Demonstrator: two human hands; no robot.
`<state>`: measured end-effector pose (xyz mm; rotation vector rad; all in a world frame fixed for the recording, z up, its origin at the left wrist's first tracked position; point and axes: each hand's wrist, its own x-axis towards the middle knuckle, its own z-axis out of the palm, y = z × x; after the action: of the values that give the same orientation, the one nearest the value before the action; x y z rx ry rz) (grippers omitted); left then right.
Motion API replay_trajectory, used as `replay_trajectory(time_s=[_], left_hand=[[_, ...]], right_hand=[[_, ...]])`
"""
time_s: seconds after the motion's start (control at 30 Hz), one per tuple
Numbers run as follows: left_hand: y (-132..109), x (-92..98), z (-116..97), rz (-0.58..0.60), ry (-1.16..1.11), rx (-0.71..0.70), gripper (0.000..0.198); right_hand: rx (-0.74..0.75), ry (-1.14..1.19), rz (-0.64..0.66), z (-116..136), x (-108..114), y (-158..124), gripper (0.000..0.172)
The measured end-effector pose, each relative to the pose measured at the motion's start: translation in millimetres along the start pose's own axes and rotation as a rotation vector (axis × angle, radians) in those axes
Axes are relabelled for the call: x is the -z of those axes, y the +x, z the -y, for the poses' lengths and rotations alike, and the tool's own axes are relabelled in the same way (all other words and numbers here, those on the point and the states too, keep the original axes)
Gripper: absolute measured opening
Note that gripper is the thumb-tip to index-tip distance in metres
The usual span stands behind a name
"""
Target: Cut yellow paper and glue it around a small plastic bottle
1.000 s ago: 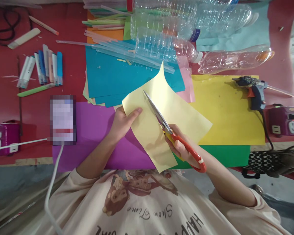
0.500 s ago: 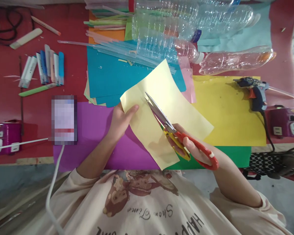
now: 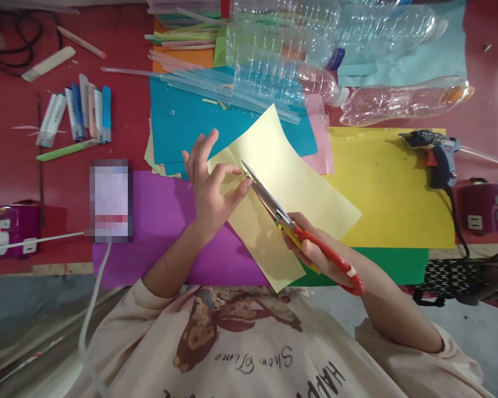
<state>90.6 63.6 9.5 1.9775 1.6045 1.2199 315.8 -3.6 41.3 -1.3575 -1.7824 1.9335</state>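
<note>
Pale yellow paper [image 3: 299,171], in the head view, spans both hands, slit partway, seemingly uncut beyond the tips of the scissors [image 3: 275,205]. The right hand [image 3: 313,253] grips their handles; whether the left hand's [image 3: 209,196] thumb and forefinger pinch anything, I cannot tell. Beyond the right hand lie clear bottles [image 3: 390,104], contents indiscernible.

1. the single view looks from the person's own head, facing forward and steeply down.
2. the shirt [image 3: 232,354] fills the bottom edge, its lettering upside down, seen from above the chest.
3. the left hand [image 3: 209,193] and right hand [image 3: 310,250] sit near mid-frame.
4. it takes in the red table [image 3: 8,166] widely; the top edge crops the farther bottles [image 3: 282,33].
</note>
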Motion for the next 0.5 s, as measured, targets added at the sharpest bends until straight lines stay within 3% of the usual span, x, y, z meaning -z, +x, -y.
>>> replay_trajectory(time_s=[0.13, 0.3, 0.37, 0.4, 0.5], left_hand=[[-1.7, -5.7, 7.7, -0.02, 0.013, -0.099, 0.024], [2.4, 1.9, 17.6, -0.058, -0.094, -0.023, 0.021], [7.1, 8.6, 25.7, -0.152, -0.172, 0.035, 0.017], [9.4, 11.7, 29.9, -0.209, -0.223, 0.074, 0.025], [13.5, 15.9, 37.2, -0.164, -0.492, 0.327, 0.053]], right_hand=[[0.002, -0.039, -0.017, 1.8, -1.4, -0.5, 0.073], [0.004, -0.005, -0.016, 0.6, -2.1, -2.1, 0.072], [0.013, 0.018, -0.021, -0.5, -2.2, -2.2, 0.072], [0.016, 0.025, -0.025, -0.9, -2.1, -2.2, 0.071], [0.022, 0.03, -0.029, -0.4, -2.1, -2.3, 0.069]])
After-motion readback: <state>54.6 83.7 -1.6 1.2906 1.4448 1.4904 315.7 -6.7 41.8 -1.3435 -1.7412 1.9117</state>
